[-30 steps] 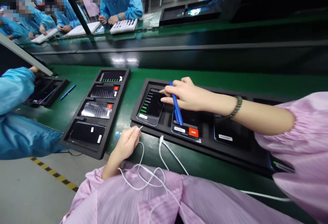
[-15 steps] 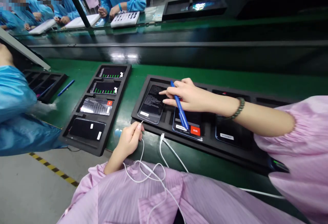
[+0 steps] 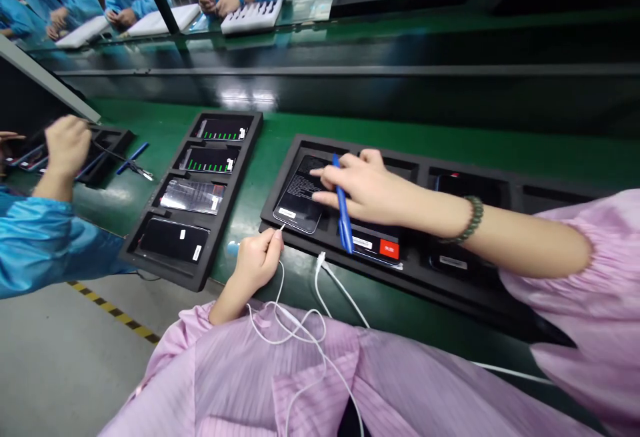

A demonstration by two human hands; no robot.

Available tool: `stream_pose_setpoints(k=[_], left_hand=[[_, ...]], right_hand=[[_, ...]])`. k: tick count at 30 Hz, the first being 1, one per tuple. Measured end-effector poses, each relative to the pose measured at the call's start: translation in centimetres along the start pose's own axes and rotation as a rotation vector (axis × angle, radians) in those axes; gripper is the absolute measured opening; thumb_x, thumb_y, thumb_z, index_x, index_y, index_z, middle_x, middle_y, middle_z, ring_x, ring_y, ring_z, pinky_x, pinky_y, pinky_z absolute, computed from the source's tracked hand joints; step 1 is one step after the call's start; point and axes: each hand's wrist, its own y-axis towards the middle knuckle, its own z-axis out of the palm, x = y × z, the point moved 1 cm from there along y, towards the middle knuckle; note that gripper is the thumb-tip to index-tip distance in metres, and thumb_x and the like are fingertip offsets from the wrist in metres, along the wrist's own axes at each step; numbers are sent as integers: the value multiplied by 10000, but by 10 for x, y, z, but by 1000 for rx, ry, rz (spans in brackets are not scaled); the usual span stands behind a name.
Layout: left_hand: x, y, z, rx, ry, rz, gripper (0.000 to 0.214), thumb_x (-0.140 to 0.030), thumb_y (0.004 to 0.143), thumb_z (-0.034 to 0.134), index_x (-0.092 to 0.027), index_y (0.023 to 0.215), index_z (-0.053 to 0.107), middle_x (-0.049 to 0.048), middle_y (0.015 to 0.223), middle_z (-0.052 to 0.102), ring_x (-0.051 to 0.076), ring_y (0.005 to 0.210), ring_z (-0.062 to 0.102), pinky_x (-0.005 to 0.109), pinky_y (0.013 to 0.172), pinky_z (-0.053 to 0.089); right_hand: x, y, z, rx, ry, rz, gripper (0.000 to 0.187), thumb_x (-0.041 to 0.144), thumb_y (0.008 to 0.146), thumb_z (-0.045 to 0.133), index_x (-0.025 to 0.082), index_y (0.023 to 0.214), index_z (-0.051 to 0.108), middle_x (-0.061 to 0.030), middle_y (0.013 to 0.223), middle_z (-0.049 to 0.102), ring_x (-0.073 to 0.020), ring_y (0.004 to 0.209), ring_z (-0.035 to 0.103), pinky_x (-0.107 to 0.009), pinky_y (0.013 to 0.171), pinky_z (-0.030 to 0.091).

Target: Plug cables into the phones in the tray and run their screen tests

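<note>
My left hand [image 3: 257,260] is closed in a pinch on the slim plug of a thin white cable [image 3: 283,277], close to the near edge of a phone [image 3: 300,200]. That phone lies in the leftmost slot of a black foam tray [image 3: 267,207], its dark screen showing lines of small text. Over the tray, my right hand [image 3: 367,187] grips a blue pen [image 3: 344,217] among its fingers, while its index finger reaches out to the phone's screen. Beneath the pen is another phone [image 3: 375,257] with a red sticker, partly covered by my hand.
Left of my tray, a second black tray [image 3: 193,277] holds several phones. A white cable plug [image 3: 321,258] rests by my tray's near edge. At far left, a co-worker's hand [image 3: 69,150] is over another tray, beside a blue pen [image 3: 133,158]. Other people sit across the bench.
The view has shifted slightly. My fingers keep nearly the same places at the phone. At the left, a co-worker's hand and a dark cable have come into view over their tray.
</note>
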Motion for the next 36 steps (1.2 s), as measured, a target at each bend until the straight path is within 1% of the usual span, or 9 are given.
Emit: stream_pose_setpoints(k=[2,4,9,12,16,22,28,33,36], left_hand=[[-1,0,2,6,11,7,406,-367,985,361,-215,624,465,-26,494,505,109,448,512,226,528,372],[-2,1,2,7,10,9,412,-371,989,360,-216,619,456,-28,493,503,108,444,509,226,524,367],[1,0,0,-37,0,-22,444,-383,996,348,-217,596,445,-23,492,504,109,452,503,231,534,372],[3,2,-1,-52,-4,-60,468,-404,994,335,-220,576,439,-14,482,503,116,458,500,242,538,370],[-3,6,2,-34,-29,-116,481,-456,996,318,-229,585,424,-24,453,483,124,440,483,257,543,371],[-13,11,3,58,-169,-242,468,-501,985,307,-241,612,416,-41,407,470,129,409,456,261,542,392],[-13,11,4,69,-246,-279,490,-554,974,306,-237,619,426,-41,414,466,129,411,449,258,532,394],[-13,7,-2,-87,68,-189,440,-478,963,414,-214,621,499,-19,468,511,124,447,490,255,532,325],[-15,5,-5,-137,190,-116,387,-418,957,451,-211,637,521,-11,482,530,125,449,497,260,525,301]], right_hand=[[-16,8,3,-40,-58,142,435,549,1018,348,181,938,565,-134,946,670,-270,918,532,-439,913,290],[-29,14,7,-53,-97,210,414,539,1014,340,188,911,534,-120,911,660,-254,863,536,-440,918,304],[-37,23,14,-10,-75,210,404,533,1012,314,194,867,480,-82,773,606,-221,743,545,-425,916,357],[-35,26,12,25,38,214,371,542,989,361,212,830,423,-70,747,572,-218,736,548,-351,797,398],[-34,30,7,35,183,268,343,521,941,472,226,787,388,-37,717,552,-181,676,529,-286,656,375],[-41,36,9,-75,283,393,430,499,833,648,221,682,356,-9,695,599,-145,614,511,-282,650,391],[-44,40,13,-150,317,411,545,595,763,712,227,644,329,-13,652,604,-166,631,551,-298,660,428],[-41,39,8,-129,353,436,499,573,788,671,229,648,338,-35,689,634,-185,672,589,-299,677,428],[-37,37,6,-98,308,388,387,474,819,606,229,669,346,-19,676,603,-160,620,530,-291,656,400]])
